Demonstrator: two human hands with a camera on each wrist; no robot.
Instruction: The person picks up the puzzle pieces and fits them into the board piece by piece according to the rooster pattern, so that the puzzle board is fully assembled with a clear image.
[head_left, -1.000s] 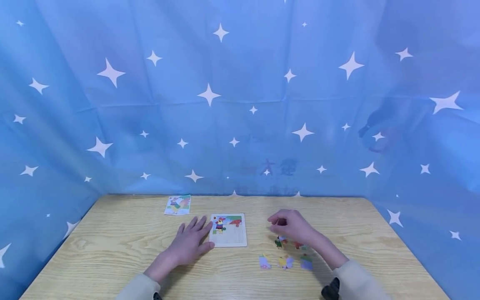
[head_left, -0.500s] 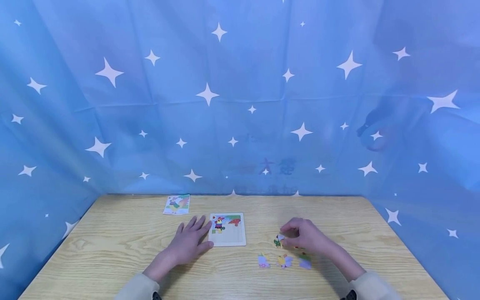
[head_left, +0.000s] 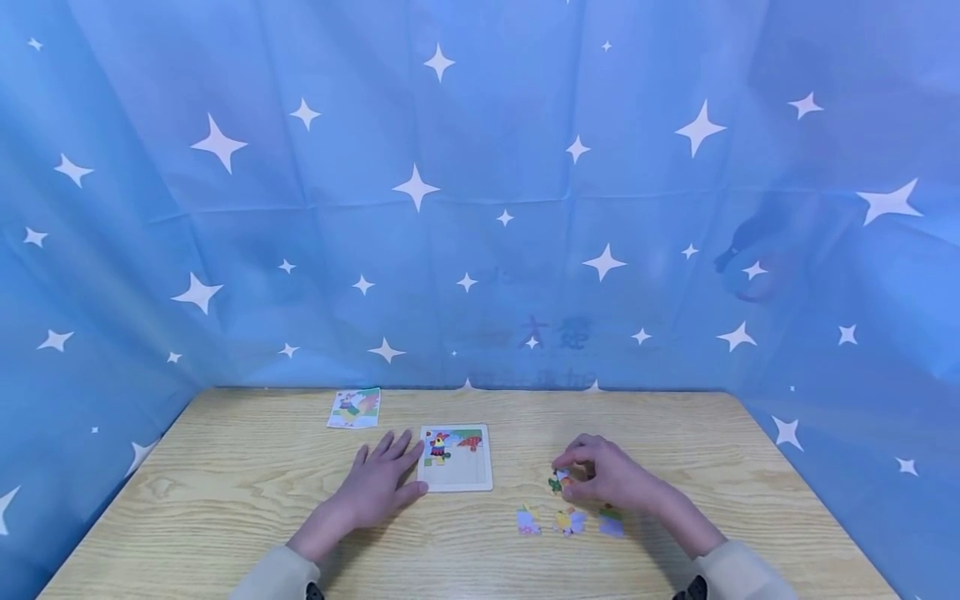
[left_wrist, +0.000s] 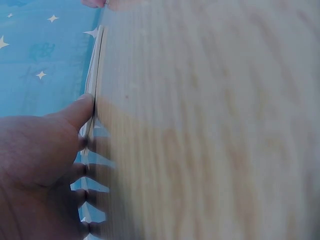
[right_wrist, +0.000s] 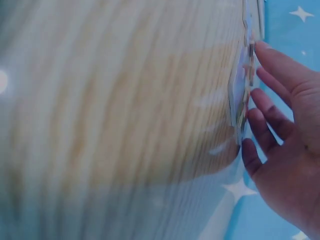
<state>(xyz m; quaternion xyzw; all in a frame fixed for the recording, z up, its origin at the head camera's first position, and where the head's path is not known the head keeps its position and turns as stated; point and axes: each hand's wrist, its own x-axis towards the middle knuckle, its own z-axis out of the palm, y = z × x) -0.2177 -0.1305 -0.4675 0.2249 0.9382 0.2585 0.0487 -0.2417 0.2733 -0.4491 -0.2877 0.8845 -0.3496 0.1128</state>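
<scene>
My left hand lies spread on the table, fingertips and thumb at the left edge of the white puzzle tray. Inside the tray, joined pieces show a rooster's head at the left and a red-brown tail part along the top right. My right hand has its thumb and index finger at either side of a small green, lilac and red puzzle piece, pinching it at the table. In the right wrist view, the thumb and fingers of the right hand reach to the pieces, seen edge-on.
Below the right hand lie a lilac piece with a flower, a yellow and lilac piece and a green-topped lilac piece. A printed rooster picture card lies at the back left. A blue starry curtain hangs behind the wooden table.
My right hand has come down and toward me from above the pieces to the green, lilac and red puzzle piece, with thumb and index finger around it. My left hand has stayed at the tray.
</scene>
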